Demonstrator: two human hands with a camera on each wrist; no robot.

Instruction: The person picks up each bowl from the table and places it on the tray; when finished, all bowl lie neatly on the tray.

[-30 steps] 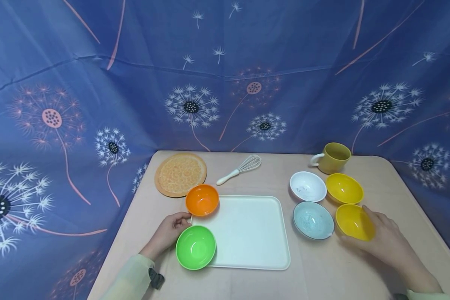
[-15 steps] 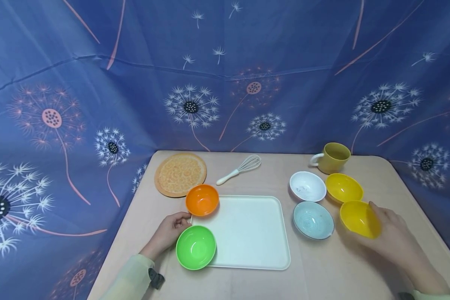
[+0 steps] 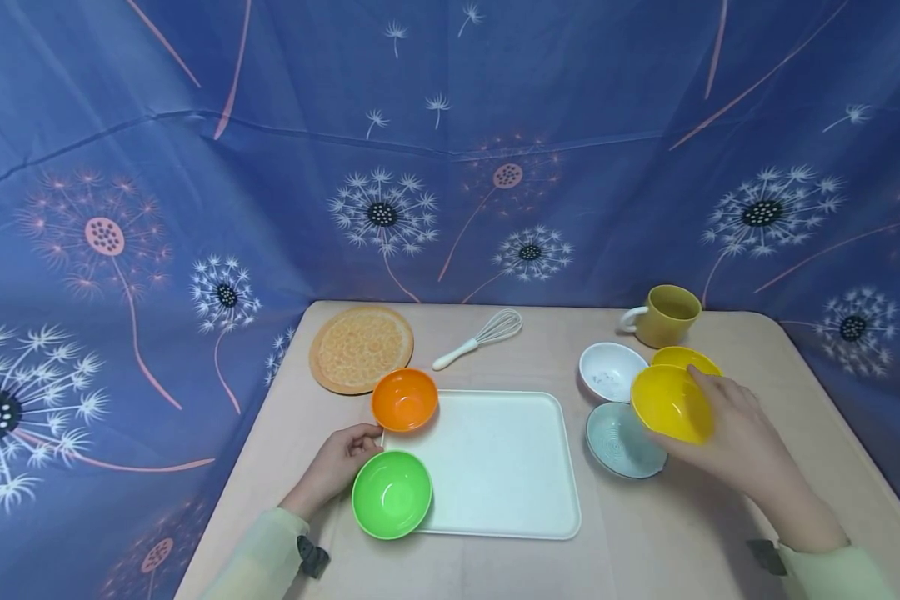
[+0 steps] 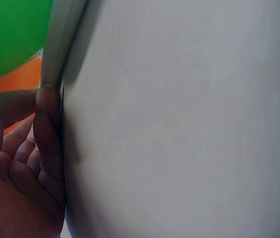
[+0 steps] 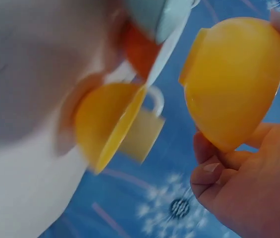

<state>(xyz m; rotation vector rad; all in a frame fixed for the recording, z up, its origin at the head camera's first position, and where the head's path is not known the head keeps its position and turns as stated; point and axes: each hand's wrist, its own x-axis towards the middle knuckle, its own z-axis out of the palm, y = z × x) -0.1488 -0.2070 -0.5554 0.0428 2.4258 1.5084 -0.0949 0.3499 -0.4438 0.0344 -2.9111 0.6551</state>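
Yellow and shiny, the held bowl is hugged by the right grip, with its side caught between the thumb and the fingers. It is held up off the desk, and its open side is turned up. Just past the right grip, a second yellow bowl is partly hidden behind the held bowl. To the left of the right grip, a light blue bowl is partly covered too, and a white bowl can be seen past it. Farther past the right grip, a mug with a white handle is set near the blue cloth.

The edge of a white tray is pinched by the left grip, whose fingers are bent. Just past the left grip, an orange bowl is placed over one tray corner. On the near side of the left grip, a green bowl is placed over another corner. Well past the left grip, a round board is laid down, and a whisk is laid farther right.
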